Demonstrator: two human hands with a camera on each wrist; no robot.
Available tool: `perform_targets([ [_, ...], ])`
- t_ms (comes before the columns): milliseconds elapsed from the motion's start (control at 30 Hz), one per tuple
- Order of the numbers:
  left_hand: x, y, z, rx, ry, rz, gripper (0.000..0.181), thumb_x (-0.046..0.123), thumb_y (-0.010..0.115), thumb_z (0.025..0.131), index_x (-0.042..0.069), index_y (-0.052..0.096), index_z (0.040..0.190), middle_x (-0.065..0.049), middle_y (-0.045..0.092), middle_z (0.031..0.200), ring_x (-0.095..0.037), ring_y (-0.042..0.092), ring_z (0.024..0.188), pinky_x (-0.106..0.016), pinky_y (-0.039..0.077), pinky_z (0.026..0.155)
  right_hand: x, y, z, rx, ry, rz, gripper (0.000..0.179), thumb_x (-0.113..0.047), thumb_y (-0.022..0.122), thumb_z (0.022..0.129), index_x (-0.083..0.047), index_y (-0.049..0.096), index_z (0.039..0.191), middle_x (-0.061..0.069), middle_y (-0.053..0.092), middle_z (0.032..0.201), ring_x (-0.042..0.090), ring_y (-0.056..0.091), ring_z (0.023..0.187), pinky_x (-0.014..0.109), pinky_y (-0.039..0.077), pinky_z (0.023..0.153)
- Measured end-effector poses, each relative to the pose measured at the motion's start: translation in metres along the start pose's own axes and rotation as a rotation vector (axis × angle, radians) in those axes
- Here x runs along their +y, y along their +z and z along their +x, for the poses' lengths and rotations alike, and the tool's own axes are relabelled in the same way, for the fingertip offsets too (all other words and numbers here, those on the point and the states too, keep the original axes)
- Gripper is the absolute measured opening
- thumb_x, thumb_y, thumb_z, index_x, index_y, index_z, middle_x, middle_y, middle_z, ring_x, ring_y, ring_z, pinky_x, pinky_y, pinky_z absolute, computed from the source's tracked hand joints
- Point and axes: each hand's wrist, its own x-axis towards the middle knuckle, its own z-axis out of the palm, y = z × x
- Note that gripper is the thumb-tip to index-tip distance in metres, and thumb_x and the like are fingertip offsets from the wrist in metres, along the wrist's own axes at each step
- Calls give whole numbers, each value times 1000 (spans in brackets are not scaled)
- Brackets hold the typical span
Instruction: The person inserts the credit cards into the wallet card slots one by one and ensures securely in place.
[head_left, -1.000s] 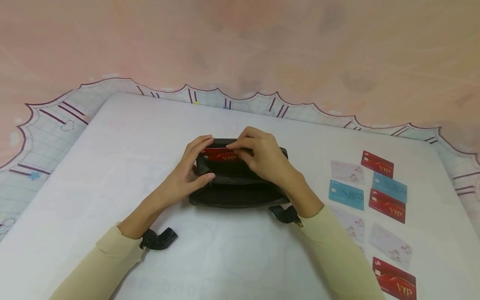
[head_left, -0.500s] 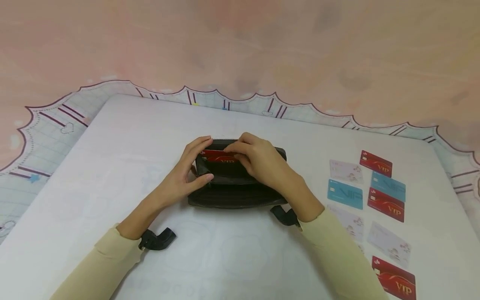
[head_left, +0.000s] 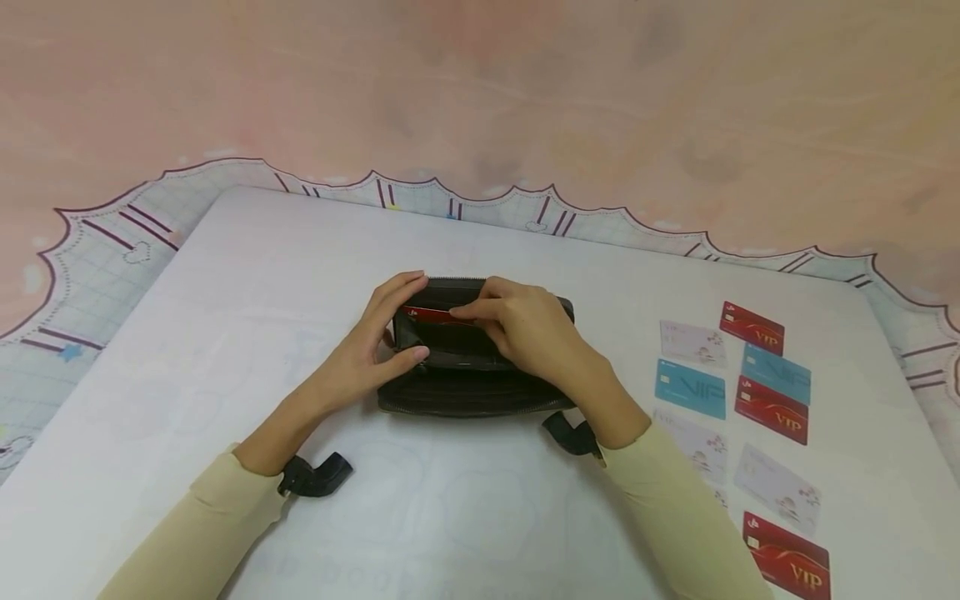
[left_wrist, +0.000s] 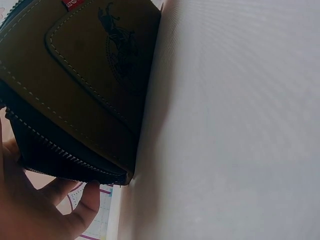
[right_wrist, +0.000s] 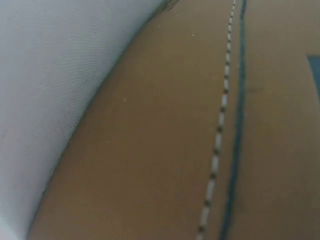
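Note:
A black-lined zip wallet [head_left: 472, 406] lies unzipped and spread on the table, its inner pockets facing up. My left hand [head_left: 358, 360] grips its left end, fingers on the far edge and thumb on an inner divider. In the left wrist view the wallet's brown outer face [left_wrist: 85, 75] shows stitching and a dark emblem. A red card [head_left: 427, 315] sits mostly sunk in a pocket, only its top strip showing. My right hand [head_left: 528, 323] pinches that card's upper edge; its fingertips are partly hidden. Brown stitched wallet leather [right_wrist: 150, 135] fills most of the right wrist view.
Several cards lie flat at the right: a red VIP card [head_left: 752, 327] partly by a blue card [head_left: 777, 372], another blue card [head_left: 690, 388], pale floral cards [head_left: 780, 487] and a red card [head_left: 787, 557] near the front. A scalloped cloth border [head_left: 487, 204] runs behind the white tabletop [head_left: 225, 333].
The red card has sunk deeper into the wallet pocket, its VIP lettering now out of sight. My right hand has moved slightly down with it; my left hand keeps its grip on the wallet.

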Motion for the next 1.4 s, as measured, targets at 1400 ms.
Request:
perform_targets([
  [1400,-20,2,-2,-11,16,4,74,10,62,91,19,21,153,3,12,156,-19,23,131,-38,37,72,7,4,1,-54,34,82,29,-4,65,90,-22,74,111,-2,58,85,11,50,68,24,42,61],
])
